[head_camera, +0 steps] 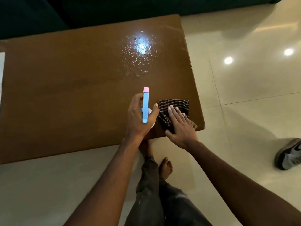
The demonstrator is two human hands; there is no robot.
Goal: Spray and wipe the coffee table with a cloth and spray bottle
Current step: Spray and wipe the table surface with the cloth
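A brown wooden worktop (73, 88) fills the upper left of the view, its right near corner rounded and close to the person standing at its near edge. The left hand (138, 118) is wrapped around a spray bottle (145, 106), fingers (136, 99) clamped on it, with the thumb on the right side of the neck. The bottle has a light blue head with a pink nozzle tip pointing toward the far side of the worktop, and a bit of its white body shows under the hand. Just to the right of it, the right hand (180, 126) lies flat with its fingers (173, 111) spread a little apart and pressed down on a cloth (175, 110), not gripping it. The cloth is dark with pale checked stripes, bunched loosely, and rests on the worktop near the right near corner, one fold reaching the near edge. Farther away, toward the far right part of the worktop, a patch of wet droplets (140, 51) glistens under a bright light reflection. The rest of the surface looks dry and dull. Beyond the worktop is a glossy cream tiled floor (244, 79) with two round light reflections. The person's bare feet and dark trousers show below the arms, and a grey shoe (289, 154) lies on the floor at the right edge.
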